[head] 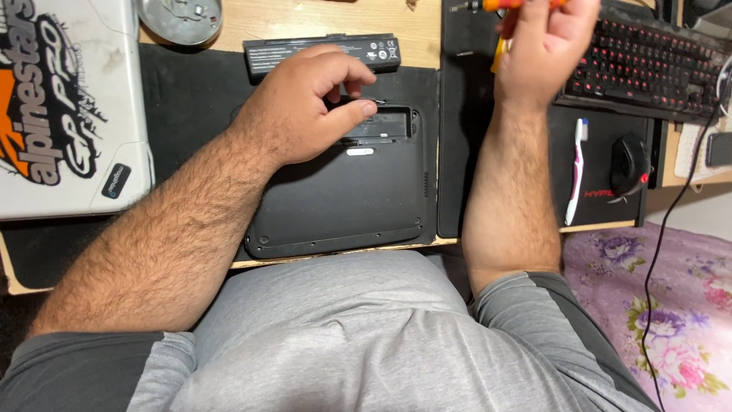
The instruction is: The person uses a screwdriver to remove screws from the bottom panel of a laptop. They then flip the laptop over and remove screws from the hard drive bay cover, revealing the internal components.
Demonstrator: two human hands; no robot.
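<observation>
A black laptop (pixel 335 202) is laid bottom-up on a dark mat (pixel 191 84) on the wooden bench (pixel 305 19), close to the person's body. Its battery bay at the far edge is seen open. The left hand (pixel 305 103) is rested over that bay, with the fingers curled and the thumb stretched out along the bay's edge; something small appears to be pinched between thumb and forefinger, but what it is cannot be told. A long black battery pack (pixel 324 52) is laid just beyond the laptop, apart from it, near the knuckles of the left hand.

The right hand (pixel 545 49) is raised above the bench to the right of the laptop, closed around an orange-handled screwdriver (pixel 488 4), whose shaft is pointed left at the top edge of the view.

To the left, 1 white closed laptop with stickers (pixel 69 107) is seen. A round grey disc (pixel 181 19) is placed at the top. To the right, a black keyboard with red backlit keys (pixel 648 65), a black mouse (pixel 629 162) and a white and pink toothbrush (pixel 576 172) are found on a second dark mat.
</observation>
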